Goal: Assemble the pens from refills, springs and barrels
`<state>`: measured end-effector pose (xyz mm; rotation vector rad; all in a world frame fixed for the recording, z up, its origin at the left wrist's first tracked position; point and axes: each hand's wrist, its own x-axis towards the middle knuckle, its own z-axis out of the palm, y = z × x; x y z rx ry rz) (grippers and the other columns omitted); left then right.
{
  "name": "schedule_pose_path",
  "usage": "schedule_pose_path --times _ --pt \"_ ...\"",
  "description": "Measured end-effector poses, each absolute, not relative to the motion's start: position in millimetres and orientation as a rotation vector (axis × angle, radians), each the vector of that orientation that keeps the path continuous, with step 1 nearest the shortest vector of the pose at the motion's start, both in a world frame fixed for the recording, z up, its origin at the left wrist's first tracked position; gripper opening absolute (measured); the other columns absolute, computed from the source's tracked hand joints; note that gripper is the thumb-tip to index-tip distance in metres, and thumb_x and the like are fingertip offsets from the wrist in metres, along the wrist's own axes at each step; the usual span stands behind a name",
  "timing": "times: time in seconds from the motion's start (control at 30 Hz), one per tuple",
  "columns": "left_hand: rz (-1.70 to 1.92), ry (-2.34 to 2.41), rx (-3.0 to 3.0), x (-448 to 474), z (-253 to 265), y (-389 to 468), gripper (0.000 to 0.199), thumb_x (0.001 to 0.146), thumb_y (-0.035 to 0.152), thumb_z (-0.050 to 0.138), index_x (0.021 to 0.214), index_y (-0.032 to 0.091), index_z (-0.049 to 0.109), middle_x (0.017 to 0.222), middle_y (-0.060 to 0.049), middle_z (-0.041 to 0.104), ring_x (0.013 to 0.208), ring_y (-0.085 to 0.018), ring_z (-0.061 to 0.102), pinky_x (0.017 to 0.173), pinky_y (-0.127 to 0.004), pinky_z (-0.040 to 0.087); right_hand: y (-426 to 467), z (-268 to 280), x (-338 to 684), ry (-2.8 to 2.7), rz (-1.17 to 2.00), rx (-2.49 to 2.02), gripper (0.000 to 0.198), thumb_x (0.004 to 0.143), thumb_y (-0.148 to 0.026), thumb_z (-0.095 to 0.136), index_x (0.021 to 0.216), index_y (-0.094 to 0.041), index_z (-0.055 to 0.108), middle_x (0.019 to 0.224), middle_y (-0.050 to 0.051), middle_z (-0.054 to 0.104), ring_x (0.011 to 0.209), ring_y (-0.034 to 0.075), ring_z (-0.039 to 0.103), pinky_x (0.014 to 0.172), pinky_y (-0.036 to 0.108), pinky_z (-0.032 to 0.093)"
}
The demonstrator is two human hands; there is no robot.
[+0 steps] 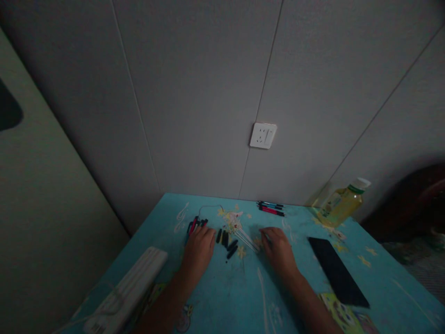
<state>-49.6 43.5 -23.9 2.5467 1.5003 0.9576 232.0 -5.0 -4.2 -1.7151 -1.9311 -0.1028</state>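
Note:
My left hand is at a small pile of black and pink pen parts on the left. Its fingers are bent down and together; whatever they hold is hidden. My right hand is over the tablecloth with its thumb and fingers drawn together, and anything between them is too small to make out. Several short black pieces, like pen grips, lie between my hands. Beside them are thin white refill-like rods and a scatter of tiny parts. Several assembled pens, blue and red, lie farther back.
A white power strip with a cable sits at the left table edge. On the right are a dark flat rectangle and a tilted bottle of yellow liquid. The wall with a socket borders the blue tablecloth.

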Motion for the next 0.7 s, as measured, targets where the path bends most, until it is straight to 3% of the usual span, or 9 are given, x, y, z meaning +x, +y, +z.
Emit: schedule_pose_path --times 0.17,0.33,0.47,0.7 --pt "0.889 1.494 2.562 -48 -23 40 0.021 0.089 0.014 0.048 0.098 0.019 0.066 0.095 -0.009 0.064 0.096 -0.026 0.057 0.091 -0.044 0.044 -36 -9 179 -2.151 0.084 -1.455 0.023 0.095 -0.019 0.049 0.111 -0.022 0.066 0.103 0.009 0.066 0.097 0.022 0.059 0.089 0.038 0.045" --pt "0.903 1.321 2.540 -32 -18 27 0.026 0.093 0.017 0.045 0.109 0.020 0.065 0.100 -0.009 0.063 0.099 -0.024 0.057 0.091 -0.043 0.045 -33 -13 165 -2.260 -0.004 -1.374 0.031 0.094 -0.019 0.053 0.123 -0.024 0.061 0.115 0.010 0.065 0.105 0.024 0.056 0.092 0.039 0.044" --pt "0.838 1.238 2.564 -24 -17 18 0.025 0.092 0.017 0.045 0.105 0.020 0.067 0.097 -0.010 0.062 0.095 -0.025 0.057 0.086 -0.042 0.048 -29 -17 168 -2.276 -0.013 -1.428 0.032 0.094 -0.019 0.056 0.125 -0.025 0.061 0.105 0.007 0.067 0.101 0.023 0.056 0.090 0.037 0.043" --pt "0.764 1.170 2.586 -22 -17 12 0.021 0.091 0.021 0.051 0.103 0.022 0.068 0.094 -0.009 0.061 0.092 -0.025 0.058 0.083 -0.040 0.048 -24 -16 171 -2.246 -0.008 -1.528 0.009 0.090 -0.025 0.063 0.097 -0.022 0.068 0.093 0.006 0.065 0.093 0.023 0.055 0.084 0.036 0.040"
